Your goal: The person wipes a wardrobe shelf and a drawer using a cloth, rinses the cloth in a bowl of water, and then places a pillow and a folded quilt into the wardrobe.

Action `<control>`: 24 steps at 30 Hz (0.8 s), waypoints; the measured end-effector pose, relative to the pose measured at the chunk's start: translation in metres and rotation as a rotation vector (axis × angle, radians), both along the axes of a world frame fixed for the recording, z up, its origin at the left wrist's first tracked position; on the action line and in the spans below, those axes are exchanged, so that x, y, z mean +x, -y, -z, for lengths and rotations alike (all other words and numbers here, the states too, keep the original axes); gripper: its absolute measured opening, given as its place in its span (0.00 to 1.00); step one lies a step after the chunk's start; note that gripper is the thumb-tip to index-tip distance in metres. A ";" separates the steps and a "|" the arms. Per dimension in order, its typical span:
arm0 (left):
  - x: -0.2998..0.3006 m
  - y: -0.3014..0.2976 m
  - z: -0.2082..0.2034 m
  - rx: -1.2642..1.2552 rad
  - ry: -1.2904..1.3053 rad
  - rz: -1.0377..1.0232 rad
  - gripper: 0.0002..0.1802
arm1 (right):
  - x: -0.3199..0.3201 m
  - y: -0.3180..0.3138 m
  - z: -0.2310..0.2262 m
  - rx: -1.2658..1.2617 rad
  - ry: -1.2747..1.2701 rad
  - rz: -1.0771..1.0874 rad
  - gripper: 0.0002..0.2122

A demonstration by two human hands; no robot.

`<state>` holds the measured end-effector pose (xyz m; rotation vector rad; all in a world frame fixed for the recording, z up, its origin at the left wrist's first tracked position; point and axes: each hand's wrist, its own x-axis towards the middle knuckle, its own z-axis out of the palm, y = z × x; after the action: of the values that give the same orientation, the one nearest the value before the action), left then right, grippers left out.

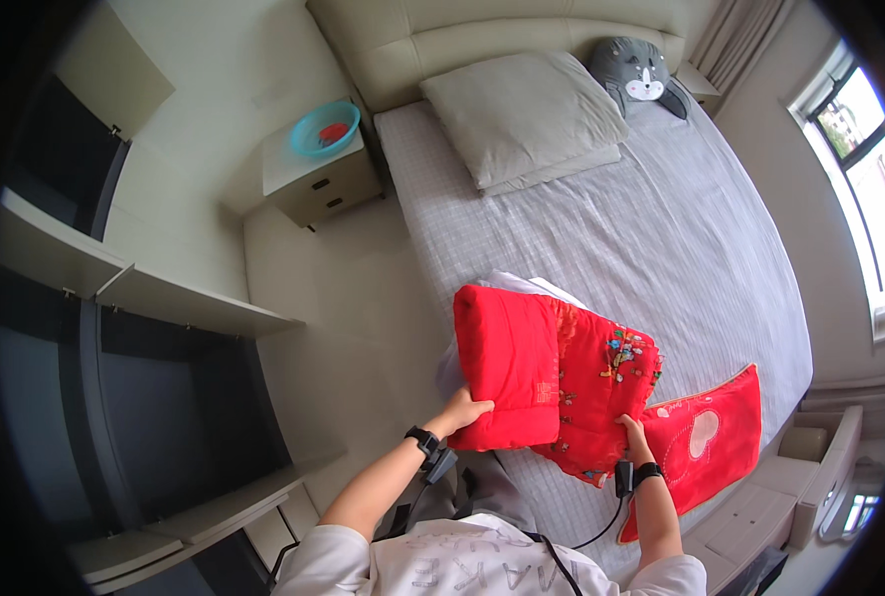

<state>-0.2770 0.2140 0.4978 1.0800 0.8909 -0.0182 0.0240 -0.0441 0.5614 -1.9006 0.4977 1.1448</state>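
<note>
A thick red quilt (507, 363), folded into a bundle with a flowered part on its right side, lies across the near left edge of the bed. My left hand (462, 411) grips its near left corner, thumb on top and fingers hidden underneath. At the near right part of the same quilt, my right hand (631, 433) is closed on the flowered fold. Just right of that hand, a red pillowcase (706, 437) with a pale heart lies flat on the bed. White cloth (527, 285) shows from beneath the quilt's far side.
The bed (681, 228) carries a grey-beige pillow (522, 114) and a grey plush animal cushion (633, 77) by the headboard. A nightstand (313, 184) at the far left holds a blue basin (325, 129). Open dark cabinets (179, 397) line the left; a dresser (750, 512) stands near right.
</note>
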 end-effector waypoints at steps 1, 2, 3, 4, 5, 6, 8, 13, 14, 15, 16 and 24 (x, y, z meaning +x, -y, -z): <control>-0.034 0.000 -0.004 0.062 -0.005 -0.015 0.28 | -0.035 0.001 0.005 0.018 -0.006 0.000 0.20; -0.073 -0.004 -0.006 0.058 -0.018 -0.033 0.28 | -0.073 -0.001 0.008 0.040 -0.016 -0.013 0.21; -0.106 -0.009 -0.012 0.068 -0.014 -0.012 0.27 | -0.100 -0.007 0.006 0.121 -0.029 -0.043 0.21; -0.144 -0.013 -0.019 0.079 -0.014 0.007 0.27 | -0.133 -0.009 0.003 0.125 -0.030 -0.082 0.21; -0.174 -0.012 -0.031 0.083 0.020 -0.045 0.27 | -0.156 -0.002 0.002 0.118 0.027 -0.080 0.20; -0.212 -0.006 -0.036 0.090 0.031 -0.078 0.27 | -0.188 0.012 0.001 0.115 0.084 -0.074 0.19; -0.296 0.025 -0.036 0.188 0.162 -0.093 0.26 | -0.255 0.071 0.003 0.223 0.047 -0.041 0.17; -0.615 0.061 -0.179 0.345 0.148 -0.258 0.24 | -0.525 0.062 -0.124 0.224 0.053 -0.117 0.18; -0.696 0.083 -0.230 0.374 0.066 -0.305 0.23 | -0.599 0.054 -0.164 0.241 -0.002 -0.178 0.18; -0.767 0.111 -0.284 0.395 0.001 -0.345 0.23 | -0.664 0.057 -0.212 0.295 0.007 -0.246 0.19; -0.825 0.144 -0.341 0.407 -0.020 -0.387 0.23 | -0.715 0.069 -0.262 0.349 0.032 -0.301 0.19; -1.067 0.434 -0.749 0.960 -0.370 -0.871 0.17 | -0.994 0.135 -0.615 0.618 0.064 -0.653 0.25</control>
<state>-1.3444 -0.2196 1.2465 1.4826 1.7310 1.0540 -0.9704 -0.1792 1.1760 -1.5560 -0.5150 1.4221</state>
